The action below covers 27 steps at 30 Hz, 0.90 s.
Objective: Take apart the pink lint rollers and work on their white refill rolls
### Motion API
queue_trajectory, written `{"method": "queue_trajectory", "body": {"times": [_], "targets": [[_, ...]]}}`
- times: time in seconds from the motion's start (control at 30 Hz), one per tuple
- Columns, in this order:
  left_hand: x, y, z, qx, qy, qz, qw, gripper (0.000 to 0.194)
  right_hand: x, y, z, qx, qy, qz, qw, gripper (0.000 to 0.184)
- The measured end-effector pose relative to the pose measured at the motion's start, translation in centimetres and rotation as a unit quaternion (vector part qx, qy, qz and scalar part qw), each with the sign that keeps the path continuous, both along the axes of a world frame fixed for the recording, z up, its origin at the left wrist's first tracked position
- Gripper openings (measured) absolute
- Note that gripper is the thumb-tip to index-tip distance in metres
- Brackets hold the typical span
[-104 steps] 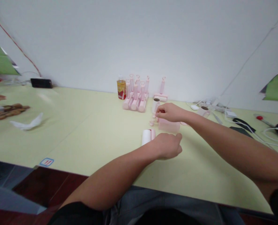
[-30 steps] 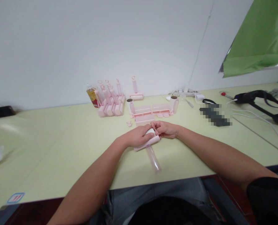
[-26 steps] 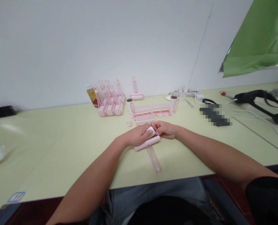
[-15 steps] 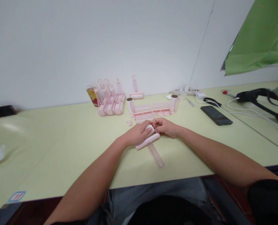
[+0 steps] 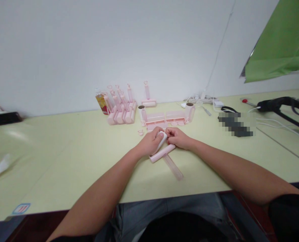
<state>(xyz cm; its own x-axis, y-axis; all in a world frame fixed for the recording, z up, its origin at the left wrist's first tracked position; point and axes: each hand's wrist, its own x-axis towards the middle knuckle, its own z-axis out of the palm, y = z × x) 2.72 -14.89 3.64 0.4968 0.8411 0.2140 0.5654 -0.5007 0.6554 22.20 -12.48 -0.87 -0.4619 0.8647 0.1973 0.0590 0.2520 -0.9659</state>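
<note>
My left hand [image 5: 150, 143] is closed around a white roll [image 5: 161, 138], its thumb lying along the top. At the roll's right end, my right hand [image 5: 177, 137] has its fingers bent and pinched together; what they grip is too small to make out. Just below both hands is the pink head of a lint roller [image 5: 162, 153], with its see-through handle [image 5: 173, 167] pointing toward the table's front edge. A small pink cap piece [image 5: 140, 132] lies left of the hands. Behind them are open pink covers [image 5: 156, 125] and round pink end pieces [image 5: 181, 123].
Assembled lint rollers [image 5: 120, 114] stand in a group at the back left beside a yellow-and-red packet [image 5: 102, 103]; one more roller [image 5: 148, 102] stands against the wall. Two upright rolls [image 5: 189, 112] flank the covers. Cables, a blurred dark object [image 5: 236, 126] and a black headset [image 5: 277, 106] are right.
The white roll has tilted more upright in my left hand. The view has shifted slightly, and the lint roller's handle appears a little farther right. My right hand stays at the roll's end.
</note>
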Motion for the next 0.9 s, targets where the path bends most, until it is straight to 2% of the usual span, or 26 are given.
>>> {"method": "queue_trajectory", "body": {"times": [0.17,0.3,0.47,0.57,0.67,0.8,0.9], "targets": [[-0.1,0.5,-0.7,-0.001,-0.12,0.073,0.99,0.037,1.3,0.5,0.2,0.069,-0.079,0.022,0.994,0.016],[0.0,0.7,-0.8,-0.032,-0.243,0.087,0.966,0.04,1.8,0.6,0.7,0.12,-0.14,0.04,0.982,0.016],[0.1,1.0,-0.6,-0.053,-0.341,0.092,0.934,0.044,2.8,1.2,1.6,0.133,-0.233,0.078,0.96,0.016],[0.0,1.2,-0.4,-0.062,-0.356,0.12,0.925,0.046,4.1,1.6,2.5,0.135,-0.297,0.111,0.939,0.02],[-0.2,1.2,-0.2,-0.057,-0.348,0.147,0.924,0.048,5.9,2.2,3.3,0.143,-0.352,0.113,0.918,0.029],[-0.6,1.1,0.0,-0.034,-0.274,0.16,0.948,0.046,8.1,3.2,3.8,0.17,-0.398,0.058,0.9,0.046],[-0.9,1.0,0.0,0.004,-0.198,0.163,0.967,0.044,8.4,3.3,4.2,0.213,-0.394,-0.03,0.894,0.047]]}}
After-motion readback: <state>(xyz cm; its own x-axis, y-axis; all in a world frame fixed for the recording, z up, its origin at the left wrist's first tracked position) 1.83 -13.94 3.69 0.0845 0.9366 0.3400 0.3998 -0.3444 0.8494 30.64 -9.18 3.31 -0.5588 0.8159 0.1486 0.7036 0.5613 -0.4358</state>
